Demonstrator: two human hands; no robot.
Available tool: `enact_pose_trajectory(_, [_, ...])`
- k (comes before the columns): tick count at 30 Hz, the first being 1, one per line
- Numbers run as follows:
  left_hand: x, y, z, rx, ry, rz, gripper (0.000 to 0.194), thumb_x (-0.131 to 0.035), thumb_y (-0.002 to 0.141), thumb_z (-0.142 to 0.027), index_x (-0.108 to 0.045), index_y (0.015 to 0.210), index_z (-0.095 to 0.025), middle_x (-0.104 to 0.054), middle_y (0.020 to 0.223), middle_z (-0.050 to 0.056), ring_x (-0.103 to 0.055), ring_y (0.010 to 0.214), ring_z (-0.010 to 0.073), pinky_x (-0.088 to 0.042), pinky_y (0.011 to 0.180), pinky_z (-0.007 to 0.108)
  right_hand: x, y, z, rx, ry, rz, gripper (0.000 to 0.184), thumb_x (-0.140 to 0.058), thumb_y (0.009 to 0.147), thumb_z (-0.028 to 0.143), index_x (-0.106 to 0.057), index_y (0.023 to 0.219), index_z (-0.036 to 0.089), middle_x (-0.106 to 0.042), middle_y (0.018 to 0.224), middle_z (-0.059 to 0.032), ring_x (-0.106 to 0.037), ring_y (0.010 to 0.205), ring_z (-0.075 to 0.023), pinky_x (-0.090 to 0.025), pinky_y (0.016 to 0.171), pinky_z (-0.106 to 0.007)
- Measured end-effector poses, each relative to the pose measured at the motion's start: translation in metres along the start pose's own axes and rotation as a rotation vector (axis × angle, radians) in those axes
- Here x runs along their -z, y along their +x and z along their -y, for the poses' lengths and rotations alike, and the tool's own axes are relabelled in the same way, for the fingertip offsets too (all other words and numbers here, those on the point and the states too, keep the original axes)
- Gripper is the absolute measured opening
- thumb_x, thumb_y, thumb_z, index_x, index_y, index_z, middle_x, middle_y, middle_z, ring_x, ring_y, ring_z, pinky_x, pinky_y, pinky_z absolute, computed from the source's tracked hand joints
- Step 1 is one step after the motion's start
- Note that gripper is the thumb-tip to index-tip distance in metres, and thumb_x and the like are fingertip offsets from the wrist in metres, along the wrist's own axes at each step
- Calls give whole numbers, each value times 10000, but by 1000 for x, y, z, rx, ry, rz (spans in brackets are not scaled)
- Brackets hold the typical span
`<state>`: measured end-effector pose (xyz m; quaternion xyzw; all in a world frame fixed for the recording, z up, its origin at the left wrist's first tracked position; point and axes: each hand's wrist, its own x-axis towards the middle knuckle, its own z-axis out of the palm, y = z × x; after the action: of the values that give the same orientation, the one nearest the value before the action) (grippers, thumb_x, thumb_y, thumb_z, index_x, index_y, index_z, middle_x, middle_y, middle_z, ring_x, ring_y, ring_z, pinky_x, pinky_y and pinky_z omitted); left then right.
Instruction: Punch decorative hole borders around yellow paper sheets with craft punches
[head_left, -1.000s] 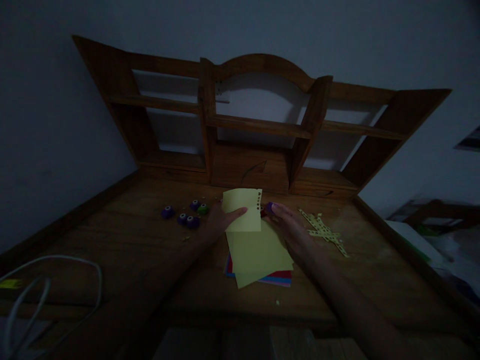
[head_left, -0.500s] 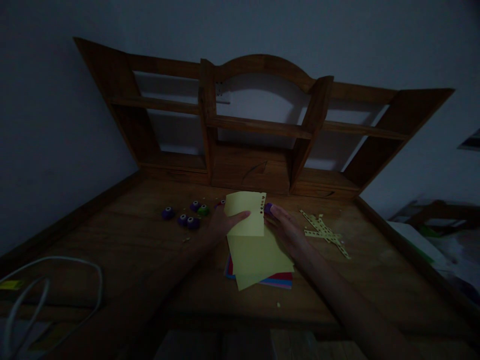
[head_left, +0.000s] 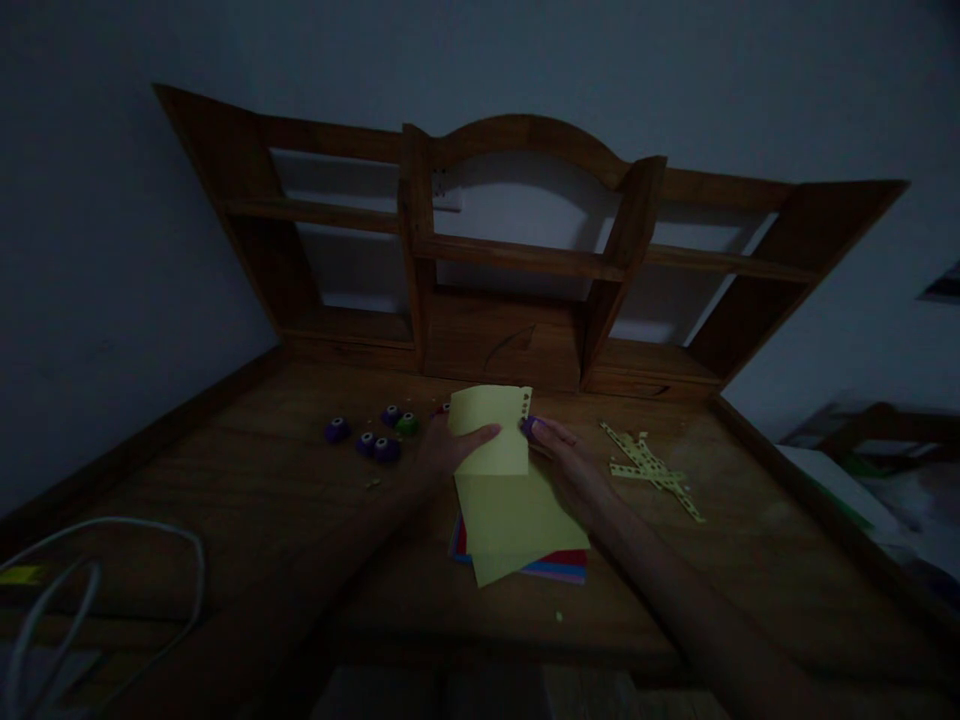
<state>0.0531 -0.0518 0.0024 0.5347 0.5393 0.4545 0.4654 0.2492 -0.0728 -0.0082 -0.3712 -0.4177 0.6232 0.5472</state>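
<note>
My left hand point(head_left: 448, 445) grips a small sheet of yellow paper point(head_left: 489, 412) by its left side, thumb lying across the front. A row of punched holes runs down the paper's right edge. Closed around a purple craft punch point(head_left: 531, 427), my right hand point(head_left: 571, 462) has it at that edge, below the upper holes; the punch covers part of the row. Beneath both hands lies a larger yellow sheet point(head_left: 517, 520) on top of a stack of coloured paper point(head_left: 559, 568) with red, blue and pink edges showing.
Several purple punches point(head_left: 338, 430) and a green punch point(head_left: 407, 425) stand to the left; a red one point(head_left: 442, 409) is partly hidden by my left hand. Punched yellow strips point(head_left: 651, 468) lie crossed at right. A wooden shelf unit point(head_left: 517, 262) backs the desk. A white cable point(head_left: 199, 560) loops at lower left.
The purple punch has moved slightly down and left onto the paper's edge, with my right hand following. My left hand and the small sheet have stayed nearly still.
</note>
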Motion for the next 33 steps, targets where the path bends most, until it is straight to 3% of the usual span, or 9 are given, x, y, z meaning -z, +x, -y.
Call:
enact_pose_trajectory(6, [0,0,3,-73,-23,-42,481,-786,631,-427,-692,986,-118,-720,1017,136,-697,883,284,-582,731,349,-3,-1,2,-75,-109,-36,319,-803,647,340,-720,935,230,-727,963,-33,-651,880,-187,-457,868,-325])
enact_pose_trajectory(11, [2,0,0,-137,31,-3,493,-770,655,-434,-676,1035,-135,-708,1064,127,-690,920,275,-574,773,346,-6,-4,6,-57,-155,-10,307,-826,602,333,-729,872,223,-732,926,-26,-658,850,-181,-455,833,-309])
enact_pose_trajectory(24, [3,-4,-5,-129,61,44,572,-775,646,-417,-634,1131,-147,-705,1079,117,-689,931,268,-574,771,337,-4,-2,7,-47,-201,16,333,-829,596,326,-718,884,203,-734,948,-51,-659,846,-193,-462,823,-321])
enact_pose_trajectory(33, [3,-3,-6,-107,97,71,516,-751,666,-429,-658,1080,-137,-713,1048,125,-691,911,281,-572,747,348,-6,-2,9,-36,-208,-16,318,-829,595,325,-721,876,221,-736,921,-38,-661,827,-187,-462,807,-313])
